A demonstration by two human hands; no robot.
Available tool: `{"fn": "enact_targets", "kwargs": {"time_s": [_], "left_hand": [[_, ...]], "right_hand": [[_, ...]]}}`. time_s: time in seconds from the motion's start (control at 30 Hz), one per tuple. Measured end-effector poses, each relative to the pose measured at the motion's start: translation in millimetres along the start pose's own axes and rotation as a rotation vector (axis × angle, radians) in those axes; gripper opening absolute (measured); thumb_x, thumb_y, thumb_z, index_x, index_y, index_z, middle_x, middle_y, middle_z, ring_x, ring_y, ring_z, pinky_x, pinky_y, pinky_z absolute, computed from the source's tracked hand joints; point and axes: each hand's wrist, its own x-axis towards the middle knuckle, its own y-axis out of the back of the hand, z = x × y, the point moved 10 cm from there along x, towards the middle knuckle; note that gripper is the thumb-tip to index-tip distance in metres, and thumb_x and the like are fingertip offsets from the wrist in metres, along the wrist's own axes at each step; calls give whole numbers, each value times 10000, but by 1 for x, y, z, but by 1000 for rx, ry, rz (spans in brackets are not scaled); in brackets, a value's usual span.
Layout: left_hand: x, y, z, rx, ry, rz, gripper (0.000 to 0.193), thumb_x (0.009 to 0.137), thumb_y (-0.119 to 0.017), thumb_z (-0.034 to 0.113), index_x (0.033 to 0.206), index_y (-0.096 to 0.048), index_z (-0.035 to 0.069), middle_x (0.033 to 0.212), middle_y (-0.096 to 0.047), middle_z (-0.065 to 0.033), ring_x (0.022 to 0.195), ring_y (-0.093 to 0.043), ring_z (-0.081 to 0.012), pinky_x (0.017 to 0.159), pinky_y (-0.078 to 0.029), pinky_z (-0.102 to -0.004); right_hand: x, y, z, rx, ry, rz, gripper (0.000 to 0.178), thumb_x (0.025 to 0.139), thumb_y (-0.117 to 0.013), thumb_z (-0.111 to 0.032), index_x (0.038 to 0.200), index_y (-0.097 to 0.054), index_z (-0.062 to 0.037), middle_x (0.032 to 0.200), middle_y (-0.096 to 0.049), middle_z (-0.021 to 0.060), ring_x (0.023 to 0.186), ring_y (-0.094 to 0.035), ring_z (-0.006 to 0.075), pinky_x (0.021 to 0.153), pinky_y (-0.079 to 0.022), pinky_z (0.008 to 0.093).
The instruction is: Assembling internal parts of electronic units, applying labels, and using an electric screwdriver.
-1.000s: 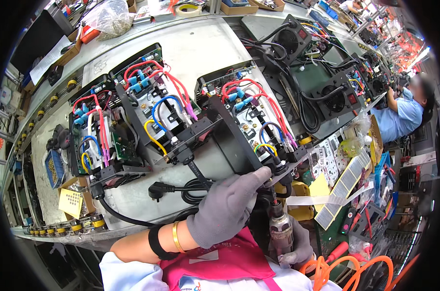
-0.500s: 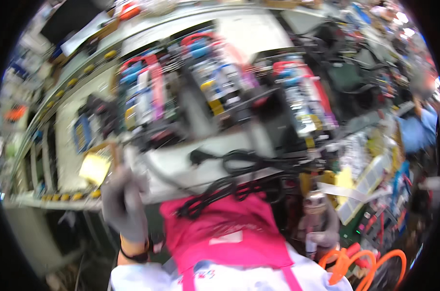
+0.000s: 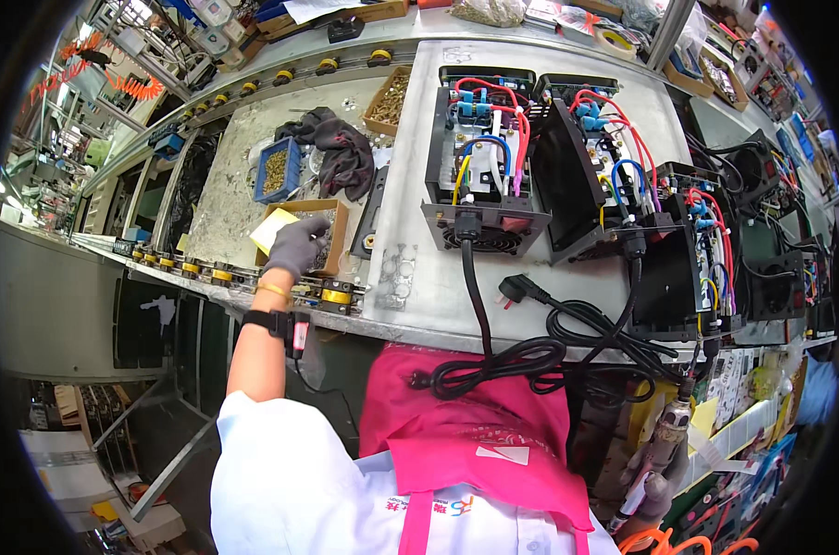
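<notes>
My left hand (image 3: 295, 248), in a grey glove, reaches over a small cardboard box (image 3: 334, 242) of small metal parts. Its fingers are apart at the parts, and the fingertips are partly hidden. A yellow paper piece (image 3: 273, 230) lies against the box beside this hand. At the lower right my right hand (image 3: 657, 492), also gloved, is closed around a power screwdriver (image 3: 671, 424) held upright with its tip upward. On the bench ahead stand several black metal housings with coloured wires; the nearest housing (image 3: 482, 220) trails a black power cord (image 3: 478, 296).
A blue bin (image 3: 277, 169) of small brass-coloured parts sits beside a dark cloth (image 3: 331, 148). Another parts box (image 3: 388, 100) lies farther back. Rollers (image 3: 336, 296) line the bench's near edge. Coiled black cords (image 3: 567, 356) hang over the edge, and an orange hose (image 3: 664, 539) curls at lower right.
The view has swung left and sharpened, so the housings now sit farther right. My left hand has moved from the bench edge to over the cardboard box. My right hand still holds the screwdriver.
</notes>
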Motion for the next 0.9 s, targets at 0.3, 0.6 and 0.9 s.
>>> {"fn": "enact_targets", "kwargs": {"time_s": [0.3, 0.6, 0.9], "left_hand": [[23, -36, 21, 468, -276, -60, 174, 815, -588, 165, 970, -642, 108, 969, -666, -172, 948, -621, -373, 780, -492, -459], [59, -24, -51, 199, -30, 5, 121, 803, -618, 27, 912, -585, 68, 800, -641, -131, 708, -636, -271, 641, -505, -378], [32, -20, -121, -486, 329, 125, 191, 770, -675, 49, 955, -636, 20, 669, -604, -41, 471, -514, -104, 401, -404, -271]], "right_hand": [[-7, -3, -4, 66, -66, 59, 999, 489, -814, -269, 1328, -361, 27, 722, -628, 118, 529, -620, 183, 492, -531, 273], [5, -13, -5, 90, -132, -67, 975, 515, -829, -218, 1331, -367, 49, 772, -633, 134, 601, -644, 186, 556, -556, 296], [6, -13, -5, 92, -54, -95, 887, 536, -789, -245, 1288, -392, 7, 630, -581, 93, 428, -558, 172, 385, -469, 262]]}}
